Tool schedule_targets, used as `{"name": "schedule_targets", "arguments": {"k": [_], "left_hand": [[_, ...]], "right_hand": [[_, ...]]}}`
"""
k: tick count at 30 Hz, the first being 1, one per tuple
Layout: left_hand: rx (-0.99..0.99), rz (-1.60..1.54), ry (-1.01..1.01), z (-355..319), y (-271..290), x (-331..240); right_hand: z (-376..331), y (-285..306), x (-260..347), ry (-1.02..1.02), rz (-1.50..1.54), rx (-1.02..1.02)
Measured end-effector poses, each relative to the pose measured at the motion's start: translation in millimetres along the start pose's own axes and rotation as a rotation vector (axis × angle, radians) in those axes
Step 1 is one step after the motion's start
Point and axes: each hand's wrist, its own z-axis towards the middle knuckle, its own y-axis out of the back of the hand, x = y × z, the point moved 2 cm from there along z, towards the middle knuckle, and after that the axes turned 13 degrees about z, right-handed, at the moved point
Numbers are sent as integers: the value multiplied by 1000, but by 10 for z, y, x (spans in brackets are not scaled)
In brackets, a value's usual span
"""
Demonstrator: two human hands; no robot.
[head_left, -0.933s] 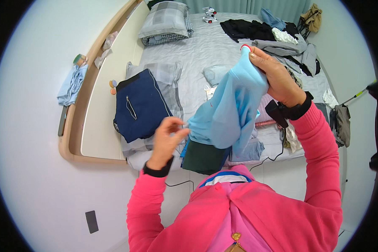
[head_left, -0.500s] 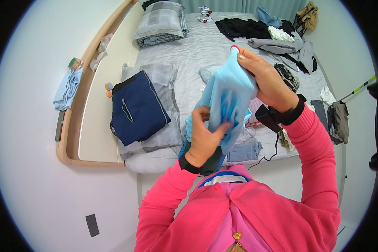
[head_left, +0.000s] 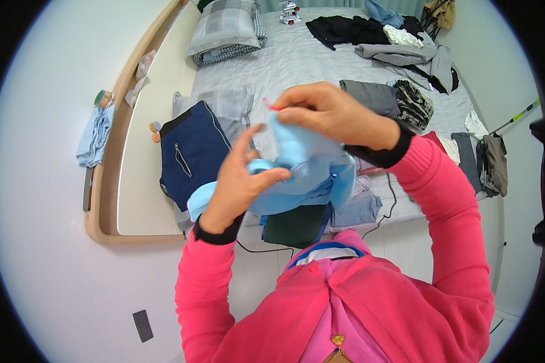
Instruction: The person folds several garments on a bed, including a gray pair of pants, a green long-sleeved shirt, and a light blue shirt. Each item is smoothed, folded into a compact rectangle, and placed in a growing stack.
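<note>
A light blue garment (head_left: 309, 160) with a red-trimmed tip hangs over the near side of the bed, its cloth bunched and slightly blurred. My right hand (head_left: 330, 115) pinches it by the red-trimmed end. On the left, my left hand (head_left: 239, 178) has thumb and fingers spread, close against the cloth, and does not grip it. Part of the garment shows beyond my left wrist. Beneath it lies a dark green folded cloth (head_left: 295, 227) with a blue edge. A navy garment (head_left: 194, 154) with a zip pocket rests on a grey checked pillow to the left.
The bed (head_left: 278, 54) carries a black garment (head_left: 351, 30), grey clothes (head_left: 399, 55), a patterned folded cloth (head_left: 415, 104) and a blue-grey folded cloth (head_left: 358, 209). A headboard (head_left: 157, 127) borders the left. A cable (head_left: 392, 206) runs down the near edge.
My right hand has moved left and down with the garment's red-trimmed end. The left hand has come out of the cloth, shifting left, and its fingers have spread.
</note>
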Motion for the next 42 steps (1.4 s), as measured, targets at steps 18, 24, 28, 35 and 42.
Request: {"name": "schedule_targets", "arguments": {"k": [18,24,28,35,42], "left_hand": [[-313,-1178,128,-488,147,1273],[-252,-1166,-7,-557,152,1186],[-251,-1176,10,-591,157,1155],[-518,-778,170,-600,348,1200],[-580,21,152,-458,205,742]], "right_hand": [[-1137,-970,-1677,-422,350,-194],[-1040,-1134,-1689,-243,72,-86],[-1100,-1082,-1684,-267,49,-24],[-914,-223,-1220,-359,245,-295],[-737,-54,-612,-307,272,-66]]}}
